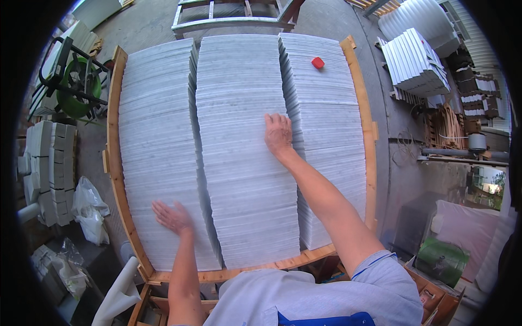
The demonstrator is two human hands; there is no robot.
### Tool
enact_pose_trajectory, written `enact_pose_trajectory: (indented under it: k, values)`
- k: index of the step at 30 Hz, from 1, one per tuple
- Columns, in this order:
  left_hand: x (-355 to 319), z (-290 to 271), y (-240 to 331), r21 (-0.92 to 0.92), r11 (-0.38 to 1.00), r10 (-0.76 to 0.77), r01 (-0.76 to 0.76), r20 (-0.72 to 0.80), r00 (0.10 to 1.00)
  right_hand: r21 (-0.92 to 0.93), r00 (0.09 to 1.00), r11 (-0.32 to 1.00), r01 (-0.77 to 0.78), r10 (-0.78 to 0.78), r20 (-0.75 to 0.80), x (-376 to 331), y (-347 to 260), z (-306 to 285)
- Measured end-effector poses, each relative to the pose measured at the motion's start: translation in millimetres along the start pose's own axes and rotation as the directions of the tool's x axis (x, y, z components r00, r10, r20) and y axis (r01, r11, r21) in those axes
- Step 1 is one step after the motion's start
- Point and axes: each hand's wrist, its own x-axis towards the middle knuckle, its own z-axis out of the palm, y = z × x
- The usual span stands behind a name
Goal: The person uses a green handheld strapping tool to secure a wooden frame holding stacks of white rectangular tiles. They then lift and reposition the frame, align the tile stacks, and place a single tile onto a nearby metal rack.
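Left hand, fingers spread, grasping nothing, above the left row of thin, grey-white, stone-like slabs; right hand, fingers slightly bent, visibly empty, above the matching middle row; contact uncertain; rows extend away from the person; slab edges crosswise, faintly streaked.

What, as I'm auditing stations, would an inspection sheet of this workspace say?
Surface: wooden frame around three slab rows.
Job's things: left row, middle row and right row of thin pale slabs.
Clutter: red block on the right row; white plastic bag left of the frame.
Hands: left hand over the left row, fingers spread; right hand at the middle row's right edge; contact unclear.
Cables: thin loops right of the frame; kind unclear.
Surroundings: grey rack beyond; white slab stack upper right.
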Motion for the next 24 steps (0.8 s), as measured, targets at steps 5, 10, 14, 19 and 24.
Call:
enact_pose_trajectory:
  k: [5,10,14,19,24]
  values:
    - [-0.6,-0.3,-0.3,-0.013,1.0,-0.005,0.006,0.011,1.0,-0.04,1.0,0.999,0.014,-0.015,-0.026,0.4,-1.8,-0.1]
    - [-0.1,-1.1,0.1,-0.021,1.0,-0.006,0.006,-0.001,1.0,-0.066,1.0,0.998,0.009,-0.007,0.025,3.7,-1.1,-0.9]
    - [-0.4,-0.1,-0.5,-0.011,1.0,-0.004,0.004,0.002,1.0,-0.09,0.999,0.996,0.025,-0.022,0.034,6.5,1.0,0.3]
    - [-1.0,1.6,-1.2,0.01,1.0,0.007,-0.007,-0.025,1.0,-0.099,0.998,0.994,0.052,-0.049,0.034,8.8,3.7,2.3]
    - [-0.9,2.6,-2.0,-0.007,1.0,0.004,-0.004,-0.024,1.0,-0.092,0.994,0.995,0.047,-0.038,0.1,10.0,4.1,0.5]
